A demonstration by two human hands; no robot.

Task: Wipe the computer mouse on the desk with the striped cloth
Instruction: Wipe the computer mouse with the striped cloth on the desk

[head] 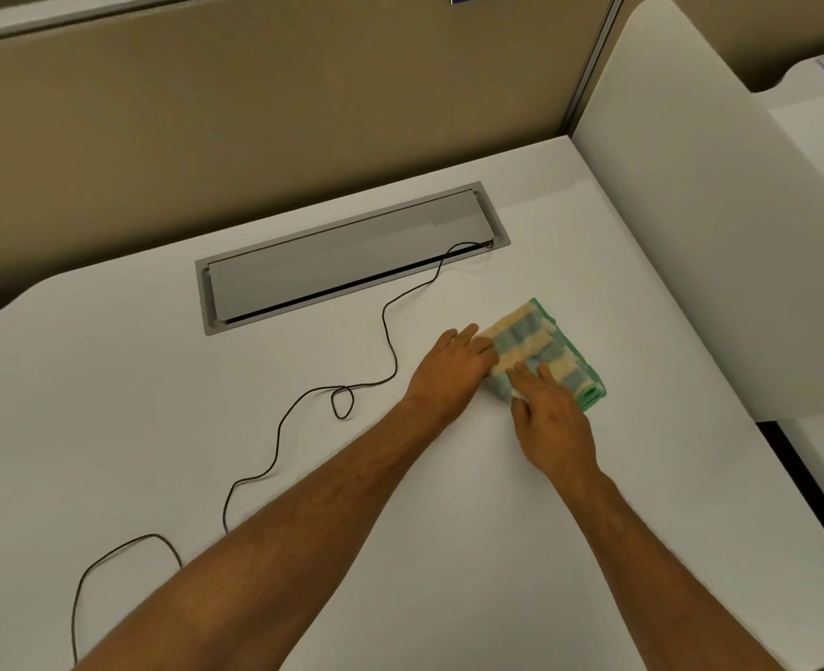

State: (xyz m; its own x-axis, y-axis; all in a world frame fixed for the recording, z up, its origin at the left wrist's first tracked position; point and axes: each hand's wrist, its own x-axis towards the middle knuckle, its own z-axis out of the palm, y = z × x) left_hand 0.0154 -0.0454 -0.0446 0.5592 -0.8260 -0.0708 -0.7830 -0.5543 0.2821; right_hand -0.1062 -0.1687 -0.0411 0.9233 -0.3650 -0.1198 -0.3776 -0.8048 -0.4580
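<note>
Both bare forearms reach forward across the white bench (449, 549). The right hand (553, 423) lies palm down, fingers spread flat on the near edge of the striped cloth (541, 348), pressing rather than gripping. The left hand (451, 363) rests beside it, its fingers tucked at the cloth's left edge; whether they pinch it I cannot tell. The folded cloth hides whatever lies beneath. A dark cable (390, 341) winds back into the grey cable tray (352, 256), lid nearly closed.
</note>
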